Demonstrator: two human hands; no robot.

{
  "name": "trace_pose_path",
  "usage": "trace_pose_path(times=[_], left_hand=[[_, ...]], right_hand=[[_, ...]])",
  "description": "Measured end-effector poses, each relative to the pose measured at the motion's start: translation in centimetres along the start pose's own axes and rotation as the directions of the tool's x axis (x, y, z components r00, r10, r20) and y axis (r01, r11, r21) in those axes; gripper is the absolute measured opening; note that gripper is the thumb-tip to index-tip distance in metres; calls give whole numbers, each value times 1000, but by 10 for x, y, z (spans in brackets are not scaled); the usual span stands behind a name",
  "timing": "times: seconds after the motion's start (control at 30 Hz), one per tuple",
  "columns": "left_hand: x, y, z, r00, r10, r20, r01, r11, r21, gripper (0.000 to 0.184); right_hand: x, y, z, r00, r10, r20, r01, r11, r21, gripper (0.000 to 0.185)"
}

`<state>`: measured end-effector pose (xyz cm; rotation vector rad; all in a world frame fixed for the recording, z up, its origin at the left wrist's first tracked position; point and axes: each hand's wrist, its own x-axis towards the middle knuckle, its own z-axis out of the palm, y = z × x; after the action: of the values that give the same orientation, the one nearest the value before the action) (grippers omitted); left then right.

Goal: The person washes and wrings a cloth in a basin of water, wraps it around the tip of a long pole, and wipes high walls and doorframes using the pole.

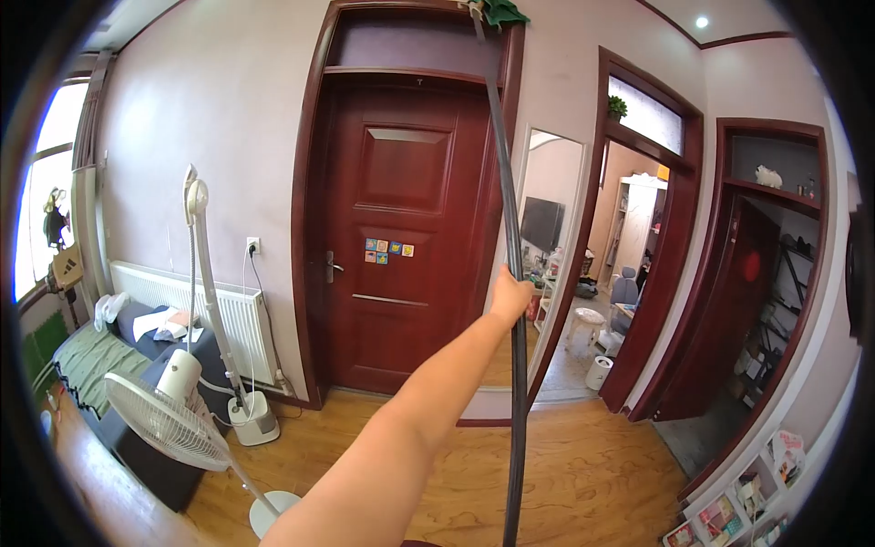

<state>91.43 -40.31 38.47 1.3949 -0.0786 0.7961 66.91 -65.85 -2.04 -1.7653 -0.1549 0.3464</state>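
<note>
My left hand (512, 296) is closed around a long dark pole (507, 182), with the arm stretched forward from the bottom of the view. The pole stands nearly upright and runs out of view at the bottom. Its top end is at the upper right corner of a dark red door frame (313, 182), where a green cloth (504, 11) hangs against the frame. Behind the pole are a closed red door (401, 201) with small colourful stickers and a wall mirror (550, 191). My right hand is out of view.
At the left stand a white fan (169, 424), a garment steamer (252, 419), a radiator (232, 319) and a sofa (100, 365). To the right are an open doorway with a stool (586, 319), a half-open red door (720, 319) and a low white rack (752, 492).
</note>
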Motion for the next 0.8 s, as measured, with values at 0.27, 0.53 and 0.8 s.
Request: trace_pose_path(times=[0.27,0.53,0.8], left_hand=[[53,31,-66,989,36,-143,-29,998,49,32],[74,73,-133,975,5,-224,3,999,38,29],[86,83,-186,955,42,-293,-37,999,22,27]], right_hand=[[43,-50,4,997,-45,62,50,995,-81,13],[64,-103,23,976,-111,188,128,988,-82,6],[83,-127,36,971,-5,240,29,995,-95,4]])
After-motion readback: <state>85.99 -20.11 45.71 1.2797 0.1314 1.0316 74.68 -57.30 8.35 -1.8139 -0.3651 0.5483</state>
